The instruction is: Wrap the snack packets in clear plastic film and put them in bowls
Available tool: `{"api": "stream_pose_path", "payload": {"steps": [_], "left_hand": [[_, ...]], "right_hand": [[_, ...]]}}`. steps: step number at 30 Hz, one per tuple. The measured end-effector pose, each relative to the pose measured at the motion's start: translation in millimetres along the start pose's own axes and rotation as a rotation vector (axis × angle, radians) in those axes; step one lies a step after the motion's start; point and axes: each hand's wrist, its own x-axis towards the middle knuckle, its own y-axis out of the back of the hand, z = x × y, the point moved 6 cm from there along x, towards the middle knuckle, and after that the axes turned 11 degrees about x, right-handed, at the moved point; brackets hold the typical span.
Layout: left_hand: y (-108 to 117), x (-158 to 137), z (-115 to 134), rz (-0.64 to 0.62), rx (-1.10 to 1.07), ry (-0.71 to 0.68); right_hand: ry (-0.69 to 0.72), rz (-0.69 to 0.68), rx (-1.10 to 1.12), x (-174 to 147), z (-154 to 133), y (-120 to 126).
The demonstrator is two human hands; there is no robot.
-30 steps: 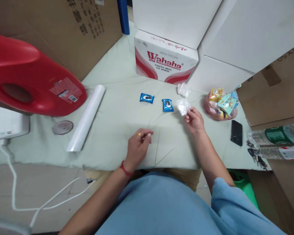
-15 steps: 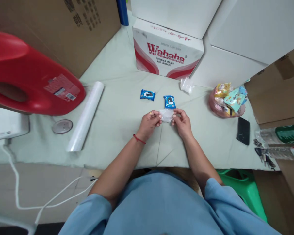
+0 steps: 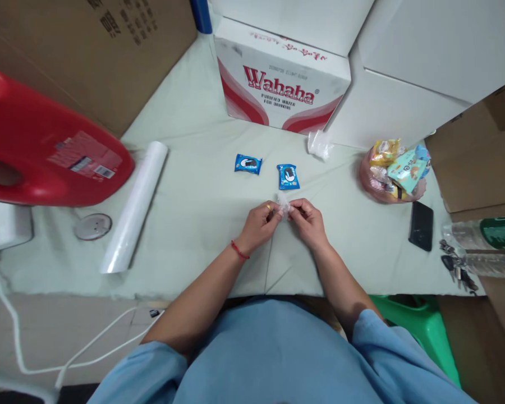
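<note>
Between my two hands is a small clear plastic bag [image 3: 283, 203], bunched up and pinched from both sides. My left hand [image 3: 258, 225], with a ring and a red string bracelet, grips its left side between thumb and fingers. On the other side my right hand [image 3: 309, 223] pinches it the same way. Just beyond the hands lie two small blue snack packets: one packet [image 3: 288, 177] close to the fingertips, the other packet [image 3: 248, 164] farther left. A crumpled clear plastic piece [image 3: 319, 145] rests near the Wahaha carton.
Behind stands the Wahaha carton [image 3: 278, 92]. To the left are a white roll [image 3: 135, 207], a round disc [image 3: 93, 226] and a big red jug [image 3: 63, 146]. At right are a bowl of snacks [image 3: 372, 188], a phone [image 3: 421, 225], keys [image 3: 458, 269] and plastic bottles [image 3: 496, 233].
My hands have come closer together and slightly nearer to me. The plastic bag, stretched flat between them before, is now bunched up. The camera view has shifted a little.
</note>
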Motion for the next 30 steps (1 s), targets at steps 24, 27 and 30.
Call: {"api": "stream_pose_path", "payload": {"steps": [24, 27, 30], "left_hand": [[8, 5, -13, -0.011, -0.687, 0.210], [10, 4, -19, 0.031, -0.658, 0.247], [14, 4, -23, 0.106, -0.638, 0.285]], "right_hand": [[-0.230, 0.162, 0.765, 8, 5, 24], [-0.231, 0.154, 0.701, 9, 8, 24], [-0.172, 0.272, 0.458, 8, 9, 34]]}}
